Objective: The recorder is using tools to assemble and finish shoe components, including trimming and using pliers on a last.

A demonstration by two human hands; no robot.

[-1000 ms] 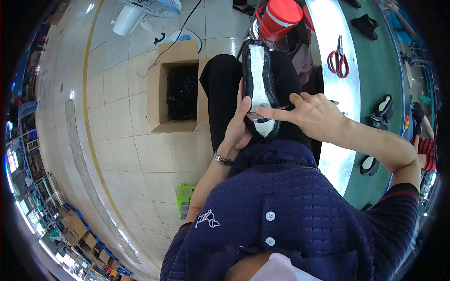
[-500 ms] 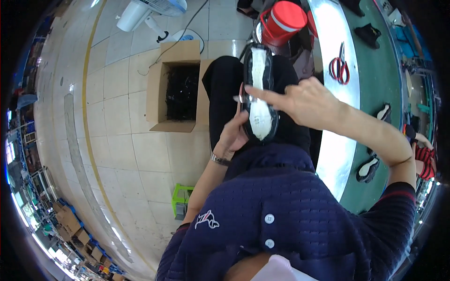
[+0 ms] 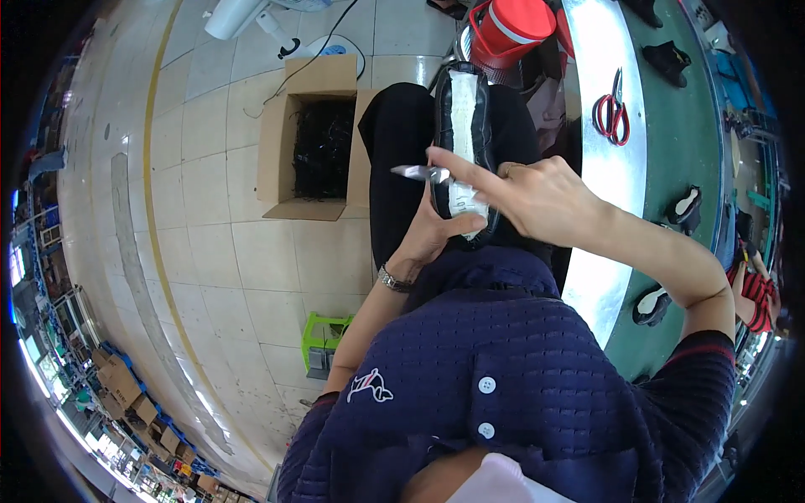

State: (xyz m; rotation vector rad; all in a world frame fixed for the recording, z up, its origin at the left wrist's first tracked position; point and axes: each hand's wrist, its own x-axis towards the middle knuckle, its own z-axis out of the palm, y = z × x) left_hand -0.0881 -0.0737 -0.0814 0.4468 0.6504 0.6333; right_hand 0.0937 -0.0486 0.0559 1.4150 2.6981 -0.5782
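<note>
Across my lap lies a black shoe upper [image 3: 463,105], bottom side up, with a white strip running down its middle. My left hand [image 3: 429,232] is closed around its near end, the thumb lying over the white strip. Over the shoe, my right hand [image 3: 545,197] grips a small metal blade tool [image 3: 412,172] whose tip points left past the shoe's edge. The index finger is stretched along it; its handle is hidden in the hand, so its exact kind cannot be told.
An open cardboard box [image 3: 277,155] with dark scraps stands left of my knees. On the metal bench [image 3: 599,46] lie red-handled scissors [image 3: 612,117]. More shoes [image 3: 667,63] sit on the green belt [image 3: 700,151]. Ahead are a red bucket [image 3: 511,33] and a fan [image 3: 226,18].
The blade tool now sticks out farther left of the shoe. My left thumb has shifted onto the white strip, and the shoe sits slightly higher in view.
</note>
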